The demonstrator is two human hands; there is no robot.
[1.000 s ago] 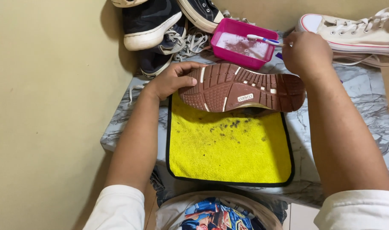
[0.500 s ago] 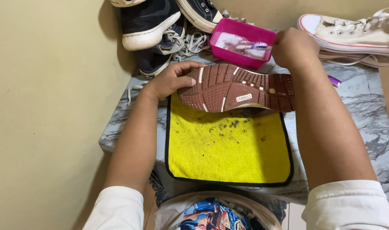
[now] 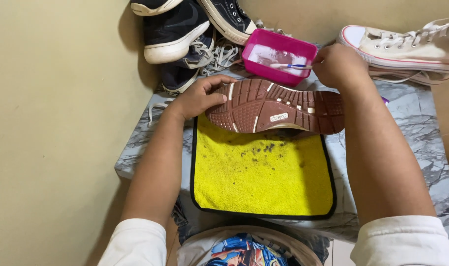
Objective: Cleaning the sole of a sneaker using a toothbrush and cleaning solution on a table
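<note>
The left hand (image 3: 201,97) clamps the toe end of an upturned shoe (image 3: 276,106), fingers curled over the edge of its brown ridged sole, thumb at the near side. The shoe lies sole-up across the far edge of a yellow cloth (image 3: 261,176), which is spread on a marbled tabletop (image 3: 411,118) and carries a scatter of dark grit just below the sole. The right hand (image 3: 338,65) is closed around the handle of a toothbrush (image 3: 289,65); the bristle end sits in the pink tub (image 3: 278,55) of cloudy, soapy liquid directly behind the shoe. Several hazards appear likely from this arrangement. The tub stands close to the shoe's far side, so a hard push of the sole or a careless lift of the brush could tip it and flood the table. A heavily loaded brush would probably drip across the sole and onto the bare marble beyond the cloth. The shoe is steadied at one end only; firm scrubbing near the heel may pivot it off the cloth. Loosened grit could be flicked toward the white sneaker (image 3: 406,47) at the right or the dark sneakers (image 3: 177,29) piled at the left rear, and tangled laces (image 3: 219,51) lie just beside the tub where splashes would reach them.
</note>
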